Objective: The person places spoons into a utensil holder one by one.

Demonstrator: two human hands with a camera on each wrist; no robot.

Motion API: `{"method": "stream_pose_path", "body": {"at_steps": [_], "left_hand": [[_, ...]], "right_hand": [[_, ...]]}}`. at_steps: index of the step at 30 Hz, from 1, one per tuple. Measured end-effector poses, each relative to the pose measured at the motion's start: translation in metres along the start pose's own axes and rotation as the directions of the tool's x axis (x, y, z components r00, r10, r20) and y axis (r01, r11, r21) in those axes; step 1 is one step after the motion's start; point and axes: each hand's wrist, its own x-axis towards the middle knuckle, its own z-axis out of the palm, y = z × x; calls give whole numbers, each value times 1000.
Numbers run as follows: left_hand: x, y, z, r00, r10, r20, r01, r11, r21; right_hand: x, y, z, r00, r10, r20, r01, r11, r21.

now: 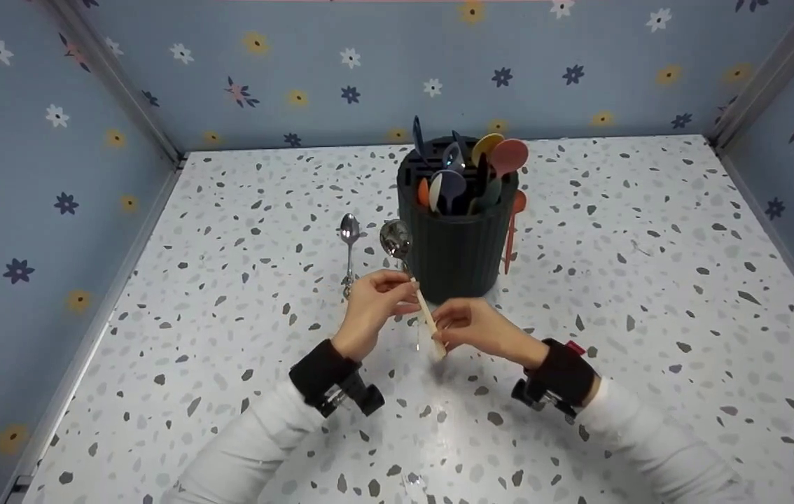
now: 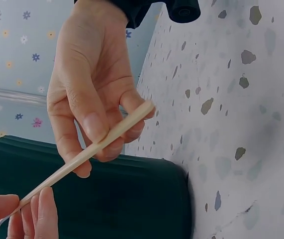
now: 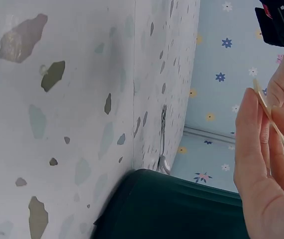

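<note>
Both hands hold one spoon with a shiny metal bowl (image 1: 395,238) and a thin cream handle (image 1: 426,308). My left hand (image 1: 372,308) pinches the handle close to the bowl. Nearer the handle's end, my right hand (image 1: 477,329) has it between thumb and fingers, as the left wrist view shows (image 2: 94,94). The spoon is held tilted in front of a dark green ribbed utensil holder (image 1: 456,259), its bowl by the holder's left side. Several spoons of different colours, among them a pink spoon (image 1: 510,155) and a yellow spoon (image 1: 486,147), stand in its slotted top.
A small silver spoon (image 1: 349,234) with an ornate handle lies on the speckled table (image 1: 229,336), left of the holder. At the holder's right side is an orange-red spoon (image 1: 511,227). Flower-patterned walls (image 1: 348,91) border the table at the back and sides.
</note>
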Motion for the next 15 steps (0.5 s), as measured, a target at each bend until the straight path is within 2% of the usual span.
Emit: {"method": "stream_pose_path", "body": {"at_steps": [6, 15], "left_hand": [[-3, 11, 8, 999, 40, 31, -40, 999, -6], [-6, 30, 20, 991, 105, 77, -106, 994, 7]], "right_hand": [[-4, -9, -5, 999, -35, -6, 35, 999, -7], [-11, -29, -15, 997, -74, -17, 72, 995, -70]]}}
